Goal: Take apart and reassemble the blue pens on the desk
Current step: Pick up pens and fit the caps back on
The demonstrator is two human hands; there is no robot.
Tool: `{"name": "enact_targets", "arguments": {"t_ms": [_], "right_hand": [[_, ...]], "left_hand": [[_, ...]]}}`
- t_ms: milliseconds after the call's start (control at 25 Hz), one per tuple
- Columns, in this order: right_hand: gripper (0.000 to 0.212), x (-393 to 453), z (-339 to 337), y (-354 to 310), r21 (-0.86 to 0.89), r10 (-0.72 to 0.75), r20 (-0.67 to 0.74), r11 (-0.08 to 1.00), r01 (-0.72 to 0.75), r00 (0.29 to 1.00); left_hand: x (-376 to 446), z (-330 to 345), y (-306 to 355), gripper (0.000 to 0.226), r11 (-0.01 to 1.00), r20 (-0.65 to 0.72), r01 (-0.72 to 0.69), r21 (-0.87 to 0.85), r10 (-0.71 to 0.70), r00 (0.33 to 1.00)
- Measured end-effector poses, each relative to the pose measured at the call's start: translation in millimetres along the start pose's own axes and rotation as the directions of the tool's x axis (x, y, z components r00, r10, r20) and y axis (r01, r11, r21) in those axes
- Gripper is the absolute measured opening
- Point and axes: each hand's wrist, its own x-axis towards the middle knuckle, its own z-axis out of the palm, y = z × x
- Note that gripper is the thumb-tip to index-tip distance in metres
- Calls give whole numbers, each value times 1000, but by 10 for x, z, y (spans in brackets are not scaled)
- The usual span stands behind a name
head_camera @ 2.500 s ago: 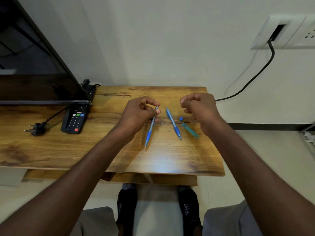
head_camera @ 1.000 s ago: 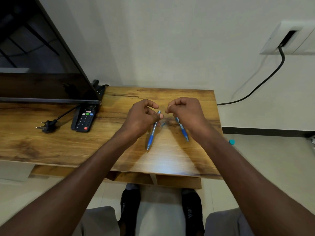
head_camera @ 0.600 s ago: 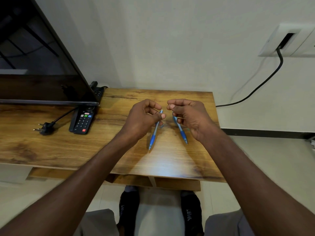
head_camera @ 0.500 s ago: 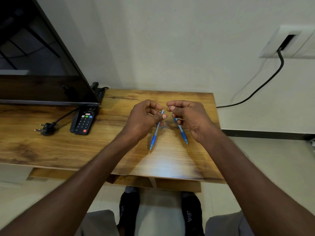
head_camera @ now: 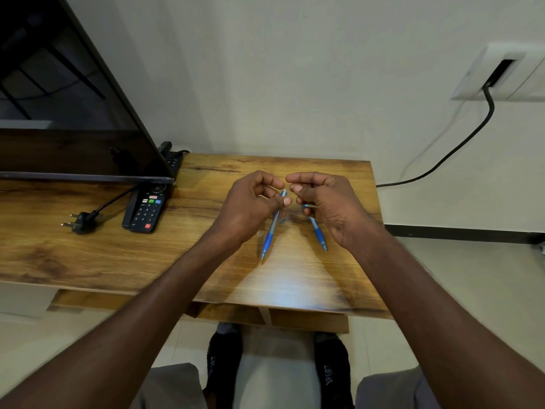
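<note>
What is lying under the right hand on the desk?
Under the right hand lies a blue pen on the wooden desk; its tip end shows, pointing toward the person. The hand covers its far end, so whether that end is complete cannot be seen.

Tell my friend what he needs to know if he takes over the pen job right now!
Left hand: grips the left blue pen near its top end, tip pointing down toward the desk.
Right hand: fingers curled, seemingly pinching something small; too small to identify.
The second blue pen is partly hidden under the right hand; it seems to lie on the desk.
Done: cannot tell how far either pen has been taken apart.
Left: finish the held pen, then do the other.
</note>
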Motion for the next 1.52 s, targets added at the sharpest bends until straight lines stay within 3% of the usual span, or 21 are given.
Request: {"name": "enact_targets", "arguments": {"t_ms": [120, 240, 440, 640, 1000, 1280, 1400, 1520], "right_hand": [[19, -22, -19, -15, -46, 3, -34, 999, -5, 999], [14, -8, -72, 29, -293, -117, -86, 952, 87, 989], [18, -12, -1, 136, -755, -241, 40, 629, 187, 970], [14, -33, 60, 223, -879, -213, 109, 436, 194, 971], [15, -52, 96, 245, -923, -210, 146, 323, 210, 967], [17, -45, 87, 247, -925, -214, 144, 319, 208, 966], [16, -35, 64, 235, -919, -220, 125, 342, 196, 968], [16, -9, -6, 166, -861, -240, 52, 481, 165, 969]], "left_hand": [[2, -10, -12, 27, 1000, -6, 22, 12, -22, 1000], [24, -21, -76, 24, 979, -64, 40, 198, -28, 998], [4, 18, -186, 24, 872, -60, 6, 490, 27, 998], [4, 28, -256, 24, 825, -43, -9, 565, 40, 998], [-21, 115, -286, 26, 723, -9, -6, 691, 18, 1000], [-29, 124, -264, 29, 709, -6, -8, 706, 17, 1000], [-25, 99, -244, 29, 718, -9, 4, 696, 3, 1000], [-6, 76, -214, 25, 734, -13, 2, 679, 10, 1000]]}}
